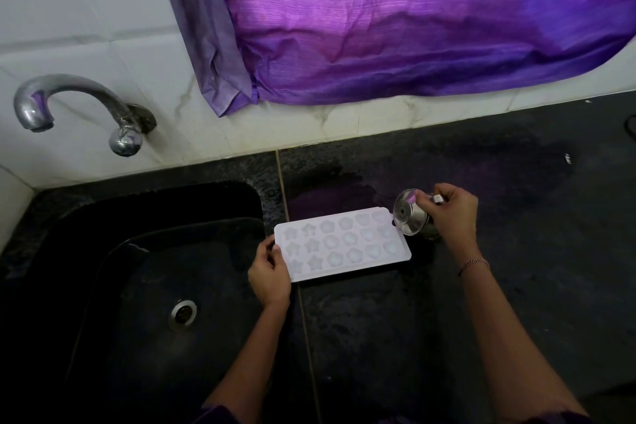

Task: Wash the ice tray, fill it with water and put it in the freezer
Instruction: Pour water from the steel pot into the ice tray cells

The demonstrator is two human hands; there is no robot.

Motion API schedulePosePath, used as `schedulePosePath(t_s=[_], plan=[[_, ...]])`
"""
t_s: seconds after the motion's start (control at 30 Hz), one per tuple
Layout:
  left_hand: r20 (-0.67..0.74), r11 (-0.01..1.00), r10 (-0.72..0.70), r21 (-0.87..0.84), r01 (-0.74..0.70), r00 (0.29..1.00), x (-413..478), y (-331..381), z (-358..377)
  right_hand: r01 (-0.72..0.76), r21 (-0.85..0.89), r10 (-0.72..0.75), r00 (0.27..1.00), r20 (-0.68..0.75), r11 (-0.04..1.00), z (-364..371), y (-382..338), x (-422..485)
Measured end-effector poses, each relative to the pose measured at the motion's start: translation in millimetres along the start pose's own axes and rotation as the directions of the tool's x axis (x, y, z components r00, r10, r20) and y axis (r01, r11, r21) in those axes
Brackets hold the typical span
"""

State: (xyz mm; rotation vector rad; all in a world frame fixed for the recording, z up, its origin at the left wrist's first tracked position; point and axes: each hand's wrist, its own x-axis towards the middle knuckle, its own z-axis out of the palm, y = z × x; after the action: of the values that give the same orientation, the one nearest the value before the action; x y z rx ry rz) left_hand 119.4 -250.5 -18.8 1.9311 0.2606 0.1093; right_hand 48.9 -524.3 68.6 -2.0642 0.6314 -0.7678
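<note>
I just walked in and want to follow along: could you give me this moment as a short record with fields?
place: black counter beside a black sink
ice tray: white, flat on the counter, next to the sink's edge
left hand: holds the tray's left end
right hand: grips a steel cup, tilted over the tray's right end
tap: on the tiled wall, no water seen running
stage: probably filling the tray

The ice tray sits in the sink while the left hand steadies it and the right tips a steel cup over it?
No: the head view shows the ice tray on the counter beside the sink. The left hand does steady it; the right hand tips a steel cup over it.
</note>
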Motion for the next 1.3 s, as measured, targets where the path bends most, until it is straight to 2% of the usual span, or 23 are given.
schedulePosePath(t_s=[0.13,0.37,0.5,0.63,0.8,1.3], plan=[[-0.004,1.0,0.013,-0.006,-0.013,1.0,-1,1,-1,-0.068,0.0,0.068,0.998,-0.017,0.998,0,5,0],[-0.004,1.0,0.002,-0.01,-0.002,1.0,0,-1,1,-0.179,0.229,0.202,0.976,-0.077,0.957,-3,4,1],[0.001,1.0,-0.009,-0.018,0.009,1.0,0,-1,1,-0.188,0.286,0.218,0.973,-0.075,0.94,-2,0,3],[-0.004,1.0,-0.003,-0.019,0.003,1.0,0,-1,1,-0.152,0.288,0.172,0.984,-0.045,0.946,3,-4,3],[0.0,1.0,-0.008,-0.015,0.008,1.0,-1,1,0,-0.108,0.204,0.109,0.994,0.005,0.973,7,-10,2],[0.001,1.0,0.004,-0.024,-0.004,1.0,-2,3,-1,0.186,0.01,-0.187,0.981,0.06,0.982,15,-18,3]])
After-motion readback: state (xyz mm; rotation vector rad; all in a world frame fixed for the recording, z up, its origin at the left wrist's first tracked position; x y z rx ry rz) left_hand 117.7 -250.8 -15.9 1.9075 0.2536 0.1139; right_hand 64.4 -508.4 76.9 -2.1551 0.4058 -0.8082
